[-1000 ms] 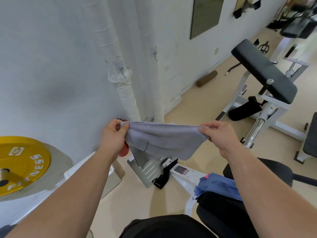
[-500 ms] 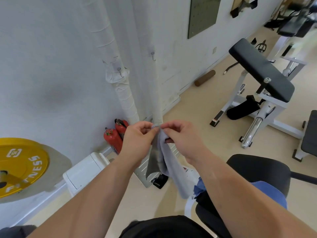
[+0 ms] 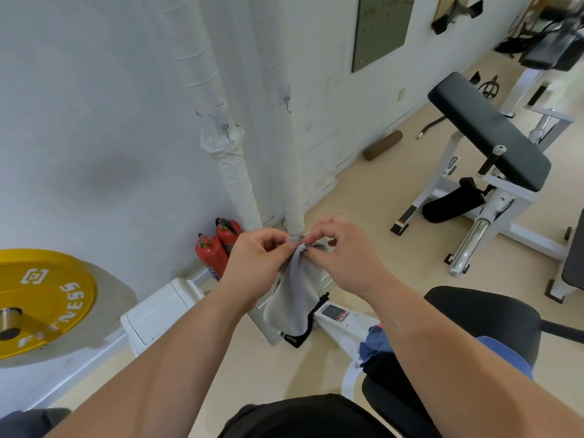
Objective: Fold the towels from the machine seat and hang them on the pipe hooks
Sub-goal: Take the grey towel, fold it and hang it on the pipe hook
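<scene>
A grey towel (image 3: 295, 295) hangs folded in front of me, its top corners bunched together. My left hand (image 3: 257, 267) and my right hand (image 3: 343, 254) both pinch that top edge, fingertips almost touching. Two white wrapped pipes run up the wall; the left pipe (image 3: 221, 121) carries a small metal hook (image 3: 226, 128), and the right pipe (image 3: 284, 153) carries another hook (image 3: 287, 101). Both hooks are bare. A blue towel (image 3: 379, 341) lies on the black machine seat (image 3: 483, 314) at the lower right, partly hidden by my right forearm.
Two red fire extinguishers (image 3: 218, 248) stand at the foot of the pipes. A yellow weight plate (image 3: 41, 301) sits at the left. A white box (image 3: 158, 311) rests on the floor by the wall. A black padded bench machine (image 3: 486, 131) stands at the right.
My hands came together from spread apart, folding the grey towel in half. It now hangs narrow below them instead of stretched flat between them.
</scene>
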{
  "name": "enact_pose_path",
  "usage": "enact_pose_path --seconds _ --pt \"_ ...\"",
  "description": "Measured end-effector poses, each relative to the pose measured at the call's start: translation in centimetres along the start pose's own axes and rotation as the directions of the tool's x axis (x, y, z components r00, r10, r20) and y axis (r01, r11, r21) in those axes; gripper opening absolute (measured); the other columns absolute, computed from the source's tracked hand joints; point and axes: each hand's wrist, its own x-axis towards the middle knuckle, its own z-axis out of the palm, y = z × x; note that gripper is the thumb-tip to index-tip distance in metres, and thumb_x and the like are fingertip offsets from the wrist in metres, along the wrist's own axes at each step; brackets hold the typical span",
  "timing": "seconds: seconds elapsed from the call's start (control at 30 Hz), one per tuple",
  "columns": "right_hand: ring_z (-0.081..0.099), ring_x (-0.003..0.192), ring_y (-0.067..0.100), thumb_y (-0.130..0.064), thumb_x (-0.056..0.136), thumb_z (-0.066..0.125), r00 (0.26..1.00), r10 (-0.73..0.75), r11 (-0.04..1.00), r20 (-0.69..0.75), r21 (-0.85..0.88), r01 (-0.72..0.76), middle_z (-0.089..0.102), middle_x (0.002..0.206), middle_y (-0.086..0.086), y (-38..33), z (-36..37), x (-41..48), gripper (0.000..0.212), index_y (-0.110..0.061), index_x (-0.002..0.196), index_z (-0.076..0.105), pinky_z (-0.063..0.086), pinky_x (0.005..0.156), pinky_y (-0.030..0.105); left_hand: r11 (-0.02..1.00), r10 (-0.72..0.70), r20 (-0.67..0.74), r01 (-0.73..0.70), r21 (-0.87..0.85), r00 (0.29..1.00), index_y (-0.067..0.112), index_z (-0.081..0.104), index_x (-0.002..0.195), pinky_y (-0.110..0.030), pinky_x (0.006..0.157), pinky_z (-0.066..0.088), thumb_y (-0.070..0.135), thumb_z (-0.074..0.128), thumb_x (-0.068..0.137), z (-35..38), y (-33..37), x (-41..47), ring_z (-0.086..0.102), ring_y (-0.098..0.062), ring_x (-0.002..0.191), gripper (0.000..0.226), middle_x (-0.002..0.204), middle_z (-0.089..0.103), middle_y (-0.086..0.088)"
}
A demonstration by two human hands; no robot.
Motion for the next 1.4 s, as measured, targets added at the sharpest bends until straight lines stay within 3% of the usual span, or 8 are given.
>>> enact_pose_path --seconds 0.23,0.37,0.5,0.63,0.83,1.07,1.27,1.4 --pt "0.051 0.08 0.001 -0.02 0.076 0.081 0.992 -0.122 0.984 -0.042 -0.137 0.115 0.061 0.088 -0.003 -0.3 -0.1 0.4 0.01 -0.02 0.081 0.072 0.035 0.071 0.015 0.989 0.121 0.052 -0.125 0.074 0.991 0.012 0.073 0.082 -0.016 0.062 0.049 0.004 0.079 0.083 0.0 0.8 -0.3 0.058 -0.001 0.063 0.009 0.068 0.069 0.011" --pt "0.051 0.107 0.014 -0.034 0.08 0.078 0.989 -0.123 0.963 0.081 -0.23 0.139 0.059 0.112 -0.003 1.1 -0.6 0.8 0.012 -0.024 0.085 0.073 0.038 0.093 0.023 0.999 0.044 0.037 -0.045 0.002 0.998 0.01 0.066 0.081 -0.007 0.041 0.034 -0.003 0.065 0.093 -0.6 1.3 0.3 0.047 0.003 0.043 0.018 0.053 0.058 0.016" --pt "0.047 0.118 0.027 -0.041 0.084 0.073 0.973 0.009 0.859 0.23 -0.5 0.11 0.056 0.125 -0.001 3.8 -2.0 1.4 0.019 -0.025 0.094 0.071 0.038 0.104 0.046 0.997 0.029 0.022 -0.03 0.065 0.999 0.012 0.063 0.088 -0.011 0.04 0.039 0.003 0.06 0.098 -2.2 1.5 0.8 0.051 0.002 0.04 0.013 0.059 0.061 0.016" --pt "0.055 0.093 0.026 -0.043 0.087 0.062 0.937 -0.067 0.838 0.344 -0.491 0.24 0.062 0.095 -0.001 3.6 -3.3 2.1 0.022 -0.021 0.089 0.063 0.047 0.089 0.048 0.99 0.026 0.015 -0.028 0.138 1.0 0.016 0.062 0.091 -0.028 0.047 0.046 0.009 0.059 0.1 -3.7 1.2 1.2 0.055 -0.005 0.047 0.011 0.069 0.064 0.012" --pt "0.057 0.071 0.014 -0.033 0.089 0.071 0.976 -0.05 0.989 0.213 -0.124 0.077 0.065 0.08 0.009 -0.4 -5.2 3.6 0.017 -0.021 0.081 0.062 0.048 0.07 0.034 0.941 0.124 -0.041 -0.104 0.323 0.991 0.036 0.065 0.118 -0.033 0.068 0.055 0.012 0.056 0.1 -5.9 1.4 3.1 0.063 -0.024 0.066 0.031 0.075 0.066 0.002" --pt "0.069 0.081 0.031 -0.005 0.086 0.074 0.997 0.058 0.931 0.059 0.357 -0.076 0.074 0.089 0.022 -1.5 -4.0 3.9 0.028 -0.021 0.103 0.059 0.054 0.08 0.044 0.932 0.127 -0.045 -0.104 0.348 0.991 0.033 0.074 0.095 -0.05 0.084 0.057 0.011 0.058 0.096 -5.8 2.5 3.9 0.068 -0.037 0.086 0.027 0.09 0.076 0.0" --pt "0.067 0.083 0.023 -0.005 0.091 0.068 0.988 0.026 0.909 0.153 0.407 -0.087 0.069 0.095 0.031 -1.8 -3.4 3.5 0.034 -0.027 0.113 0.054 0.052 0.08 0.044 0.873 0.129 0.305 -0.254 0.417 0.944 0.055 0.043 0.137 -0.03 0.089 0.054 0.021 0.074 0.088 -4.8 4.4 3.7 0.065 -0.015 0.099 0.067 0.111 0.065 0.001" --pt "0.069 0.081 0.021 -0.002 0.093 0.065 0.988 0.032 0.892 0.15 0.441 -0.096 0.076 0.091 0.015 -2.1 -3.6 3.8 0.036 -0.022 0.117 0.048 0.054 0.076 0.039 0.822 0.157 0.427 -0.357 0.443 0.891 0.058 0.033 0.143 -0.025 0.073 0.053 0.014 0.068 0.09 -2.8 6.6 4.5 0.058 -0.011 0.071 0.077 0.108 0.062 -0.002"
